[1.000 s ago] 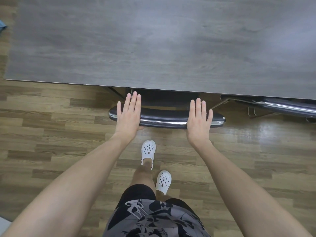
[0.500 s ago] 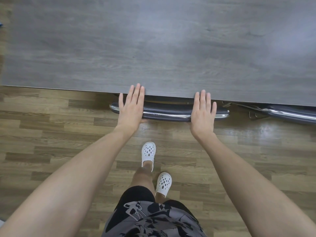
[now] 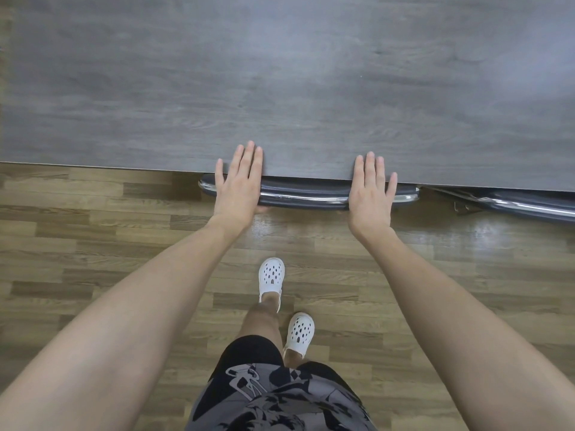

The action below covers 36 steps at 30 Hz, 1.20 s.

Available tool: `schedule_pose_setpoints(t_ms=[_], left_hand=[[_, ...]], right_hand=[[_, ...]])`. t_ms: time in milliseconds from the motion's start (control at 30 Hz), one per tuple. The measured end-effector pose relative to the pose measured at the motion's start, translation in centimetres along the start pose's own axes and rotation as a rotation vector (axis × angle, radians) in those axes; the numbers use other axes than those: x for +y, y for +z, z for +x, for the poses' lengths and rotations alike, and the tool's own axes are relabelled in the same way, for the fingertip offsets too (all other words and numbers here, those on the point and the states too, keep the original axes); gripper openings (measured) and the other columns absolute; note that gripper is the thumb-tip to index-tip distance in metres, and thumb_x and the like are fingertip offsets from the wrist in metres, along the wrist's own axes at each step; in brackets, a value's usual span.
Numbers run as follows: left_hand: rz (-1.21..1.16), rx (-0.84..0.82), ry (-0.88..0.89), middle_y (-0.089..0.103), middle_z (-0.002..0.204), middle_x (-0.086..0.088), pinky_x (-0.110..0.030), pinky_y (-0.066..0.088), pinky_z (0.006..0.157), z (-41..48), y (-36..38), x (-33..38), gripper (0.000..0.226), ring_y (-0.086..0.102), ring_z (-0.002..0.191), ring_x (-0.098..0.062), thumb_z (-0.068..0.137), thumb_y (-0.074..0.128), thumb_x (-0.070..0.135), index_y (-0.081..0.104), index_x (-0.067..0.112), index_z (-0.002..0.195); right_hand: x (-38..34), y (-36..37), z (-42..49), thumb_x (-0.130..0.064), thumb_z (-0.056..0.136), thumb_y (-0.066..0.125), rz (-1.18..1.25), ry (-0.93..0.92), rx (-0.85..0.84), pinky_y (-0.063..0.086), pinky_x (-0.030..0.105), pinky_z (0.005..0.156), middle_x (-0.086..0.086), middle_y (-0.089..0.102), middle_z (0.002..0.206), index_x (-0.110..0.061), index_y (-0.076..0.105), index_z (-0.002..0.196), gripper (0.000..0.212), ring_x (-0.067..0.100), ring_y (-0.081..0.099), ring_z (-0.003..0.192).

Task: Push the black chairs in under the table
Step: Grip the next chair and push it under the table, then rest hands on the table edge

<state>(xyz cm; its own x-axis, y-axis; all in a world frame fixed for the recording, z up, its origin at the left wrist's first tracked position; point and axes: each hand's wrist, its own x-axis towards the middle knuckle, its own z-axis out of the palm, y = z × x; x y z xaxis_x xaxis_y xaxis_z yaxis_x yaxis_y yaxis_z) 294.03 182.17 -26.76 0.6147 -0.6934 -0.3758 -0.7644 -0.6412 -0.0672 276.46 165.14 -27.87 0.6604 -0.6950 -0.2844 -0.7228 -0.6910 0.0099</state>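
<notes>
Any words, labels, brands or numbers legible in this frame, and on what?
None can be read.
The shorts carry a black-and-grey graphic print with no legible letters.
The white clogs, the table and the black chair show no markings.

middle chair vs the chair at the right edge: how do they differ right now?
1. The middle chair has the left hand and right hand flat on its back; the right chair is untouched.
2. The middle chair's back runs parallel to the table edge; the right chair's back sits skewed to it.
3. The middle chair's back shows end to end; the right chair's runs out of frame.
Shared: black backs with a chrome rail, seats hidden under the table.
</notes>
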Motion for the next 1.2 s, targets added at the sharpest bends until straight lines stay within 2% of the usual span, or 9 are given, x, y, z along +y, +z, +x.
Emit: schedule_pose_setpoints(t_ms=[167, 367, 500, 633, 800, 967, 1100, 1200], left_hand=[[-0.011, -0.023, 0.009, -0.004, 0.164, -0.005, -0.051, 0.005, 0.118, -0.1, -0.1, 0.0, 0.133, -0.005, 0.15, -0.022, 0.063, 0.086, 0.044, -0.005, 0.011, 0.154], [-0.045, -0.067, 0.034, -0.012, 0.163, -0.008, -0.052, 0.002, 0.118, -0.2, -0.7, -0.1, 0.126, -0.008, 0.15, -0.024, 0.07, 0.076, 0.053, -0.006, 0.007, 0.153], [-0.079, -0.105, 0.082, -0.017, 0.162, -0.007, -0.049, 0.002, 0.119, -0.4, -1.2, -0.2, 0.124, -0.01, 0.15, -0.023, 0.073, 0.07, 0.061, -0.007, 0.007, 0.153], [-0.11, -0.073, 0.163, -0.012, 0.163, -0.008, -0.045, 0.004, 0.12, -0.9, -2.2, 0.3, 0.115, -0.007, 0.15, -0.023, 0.079, 0.06, 0.068, -0.003, 0.007, 0.154], [-0.149, -0.01, 0.227, -0.005, 0.163, -0.009, -0.041, 0.008, 0.121, -2.7, -3.0, 1.1, 0.095, 0.0, 0.15, -0.023, 0.09, 0.051, 0.061, 0.006, 0.007, 0.155], [-0.157, 0.021, 0.257, -0.002, 0.164, -0.008, -0.04, 0.01, 0.121, -5.9, -2.8, 1.4, 0.082, 0.003, 0.15, -0.021, 0.095, 0.044, 0.054, 0.011, 0.007, 0.154], [-0.152, 0.028, 0.259, -0.001, 0.164, -0.008, -0.04, 0.012, 0.121, -8.7, -2.4, 1.3, 0.082, 0.004, 0.15, -0.023, 0.095, 0.047, 0.053, 0.012, 0.008, 0.154], [-0.056, -0.034, 0.276, -0.008, 0.163, -0.01, -0.043, 0.012, 0.12, -11.4, -1.7, 1.0, 0.094, 0.001, 0.15, -0.026, 0.088, 0.054, 0.06, 0.007, 0.015, 0.155]], right_hand=[[0.1, -0.1, -0.1, 0.013, 0.077, 0.058, -0.016, -0.005, -0.019, 0.003, 0.051, 0.12, 0.012, -0.001, 0.163, -0.006, 0.0, 0.154, 0.098, 0.03, -0.002, 0.15], [-0.2, -1.2, -0.7, 0.004, 0.083, 0.054, -0.045, 0.027, -0.076, -0.004, 0.05, 0.119, 0.011, -0.007, 0.163, -0.004, -0.009, 0.153, 0.094, 0.027, -0.007, 0.15], [-1.2, -2.0, -1.7, -0.007, 0.09, 0.052, -0.009, 0.044, -0.135, 0.0, 0.047, 0.12, 0.011, -0.005, 0.163, -0.004, -0.007, 0.153, 0.087, 0.026, -0.005, 0.15], [-3.0, -2.8, -3.3, -0.009, 0.087, 0.054, 0.078, 0.072, -0.158, 0.003, 0.044, 0.121, 0.011, -0.003, 0.163, -0.004, -0.003, 0.154, 0.088, 0.026, -0.003, 0.15], [-4.7, -3.0, -6.5, -0.012, 0.086, 0.052, 0.211, 0.104, -0.123, 0.01, 0.041, 0.121, 0.011, 0.002, 0.163, -0.005, 0.006, 0.154, 0.083, 0.026, 0.002, 0.15], [-4.8, -3.1, -10.0, -0.017, 0.086, 0.054, 0.214, 0.09, -0.163, 0.014, 0.041, 0.12, 0.009, 0.003, 0.163, -0.007, 0.006, 0.154, 0.084, 0.024, 0.004, 0.15], [-4.8, -3.3, -11.9, -0.016, 0.084, 0.057, 0.204, 0.047, -0.151, 0.013, 0.042, 0.12, 0.009, 0.004, 0.163, -0.006, 0.007, 0.154, 0.086, 0.026, 0.006, 0.149], [-4.8, -3.2, -13.5, -0.016, 0.085, 0.057, 0.185, -0.003, -0.136, 0.014, 0.041, 0.12, 0.01, 0.006, 0.162, -0.006, 0.01, 0.154, 0.084, 0.026, 0.008, 0.149]])
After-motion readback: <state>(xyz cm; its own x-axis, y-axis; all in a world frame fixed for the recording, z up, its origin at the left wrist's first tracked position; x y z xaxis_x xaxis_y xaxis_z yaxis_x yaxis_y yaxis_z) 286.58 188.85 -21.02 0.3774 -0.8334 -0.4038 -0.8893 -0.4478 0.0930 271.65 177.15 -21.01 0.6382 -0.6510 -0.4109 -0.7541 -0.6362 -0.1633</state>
